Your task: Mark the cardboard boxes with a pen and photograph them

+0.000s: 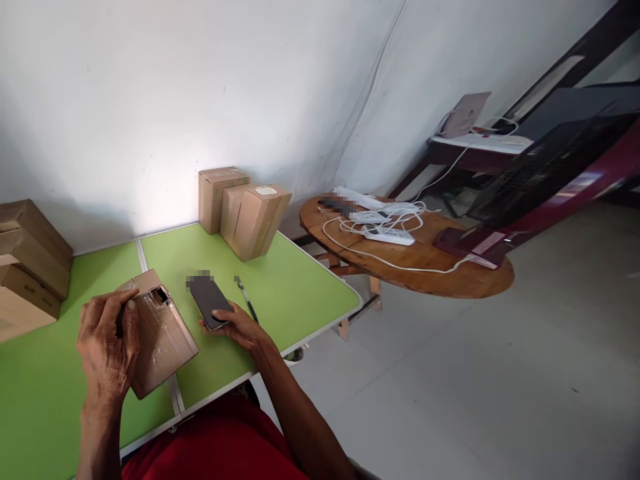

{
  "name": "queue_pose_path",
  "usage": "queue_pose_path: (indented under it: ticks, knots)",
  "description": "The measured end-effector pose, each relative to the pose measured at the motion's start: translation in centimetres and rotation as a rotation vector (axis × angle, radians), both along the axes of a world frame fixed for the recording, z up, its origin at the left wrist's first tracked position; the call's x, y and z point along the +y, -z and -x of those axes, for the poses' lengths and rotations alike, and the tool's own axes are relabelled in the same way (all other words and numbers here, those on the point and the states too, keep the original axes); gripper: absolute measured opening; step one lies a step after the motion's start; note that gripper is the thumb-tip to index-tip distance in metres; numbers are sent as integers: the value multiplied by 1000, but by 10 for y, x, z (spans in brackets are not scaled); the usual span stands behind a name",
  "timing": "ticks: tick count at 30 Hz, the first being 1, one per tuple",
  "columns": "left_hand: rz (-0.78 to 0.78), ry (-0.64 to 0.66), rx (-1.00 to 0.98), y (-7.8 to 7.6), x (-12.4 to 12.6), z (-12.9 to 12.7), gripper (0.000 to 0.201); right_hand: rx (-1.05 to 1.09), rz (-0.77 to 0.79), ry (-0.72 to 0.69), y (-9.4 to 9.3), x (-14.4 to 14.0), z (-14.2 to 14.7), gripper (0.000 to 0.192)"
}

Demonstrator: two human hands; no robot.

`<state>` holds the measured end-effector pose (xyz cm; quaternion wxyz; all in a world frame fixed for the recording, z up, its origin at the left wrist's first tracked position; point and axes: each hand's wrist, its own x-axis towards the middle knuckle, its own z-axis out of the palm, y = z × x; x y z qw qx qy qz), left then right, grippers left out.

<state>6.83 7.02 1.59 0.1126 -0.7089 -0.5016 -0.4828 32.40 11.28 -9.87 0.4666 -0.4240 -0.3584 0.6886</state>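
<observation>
Under left hand (pixel 107 347), taped box (pixel 163 337)

Bright daylight washes the white wall (pixel 150 100), soft shadows, curved distortion at edges, slight overall blur.
</observation>
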Motion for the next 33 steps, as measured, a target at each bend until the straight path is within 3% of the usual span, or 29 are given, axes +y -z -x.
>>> queue_pose_path:
  ticks: [4, 7, 12, 15, 19, 27, 30, 33]
  knots:
    - [-9, 12, 28, -2, 2, 0, 26, 332, -99, 26, -8, -36, -17, 66]
    - [-30, 7, 41, -3, 4, 1, 25, 405, -180, -10, -32, -50, -16, 67]
    - [-24, 7, 48, -4, 3, 2, 25, 462, -258, -155, -80, -65, 15, 77]
    - [-25, -2, 48, -5, 2, 3, 25, 478, -264, -239, -92, -73, 37, 77]
    - [-8, -27, 37, -3, 2, 3, 24, 470, -272, -279, -88, -78, 52, 77]
    - [-9, -13, 38, -2, 2, 2, 24, 462, -261, -287, -90, -80, 46, 81]
    - [-13, -10, 36, -3, 0, 2, 25, 443, -254, -200, -83, -77, 41, 81]
    - [-13, 3, 32, -3, -1, 2, 25, 388, -242, -22, -66, -65, 29, 70]
